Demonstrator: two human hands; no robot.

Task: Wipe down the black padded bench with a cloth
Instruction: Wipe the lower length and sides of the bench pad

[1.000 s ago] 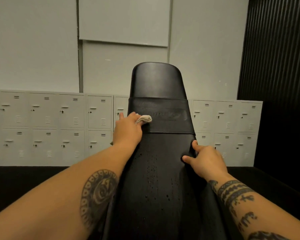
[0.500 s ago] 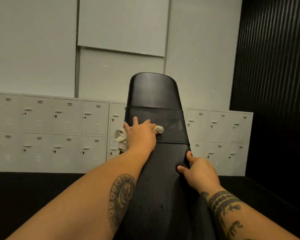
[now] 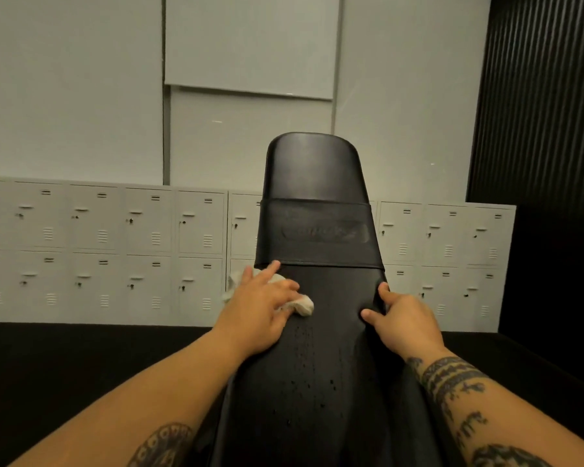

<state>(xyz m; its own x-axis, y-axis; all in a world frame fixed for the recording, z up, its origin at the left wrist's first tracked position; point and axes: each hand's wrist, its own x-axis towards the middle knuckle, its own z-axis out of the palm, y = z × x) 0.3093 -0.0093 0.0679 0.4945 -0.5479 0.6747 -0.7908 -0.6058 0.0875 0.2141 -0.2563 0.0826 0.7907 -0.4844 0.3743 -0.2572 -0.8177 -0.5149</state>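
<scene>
The black padded bench [image 3: 317, 382] rises away from me at a slope, with a wide black band across its upper part. Small droplets dot the pad below my hands. My left hand [image 3: 257, 311] presses a crumpled off-white cloth [image 3: 300, 305] flat against the pad's left half, just under the band; cloth ends show on both sides of the hand. My right hand [image 3: 405, 321] grips the bench's right edge at the same height, thumb on top of the pad.
Two rows of pale grey lockers [image 3: 115, 251] line the far wall behind the bench. A dark ribbed wall [image 3: 547, 129] stands on the right. The floor [image 3: 64, 365] around the bench is black.
My left hand has slid the cloth down the pad, from on the band to just below it. My right hand has kept its grip on the right edge.
</scene>
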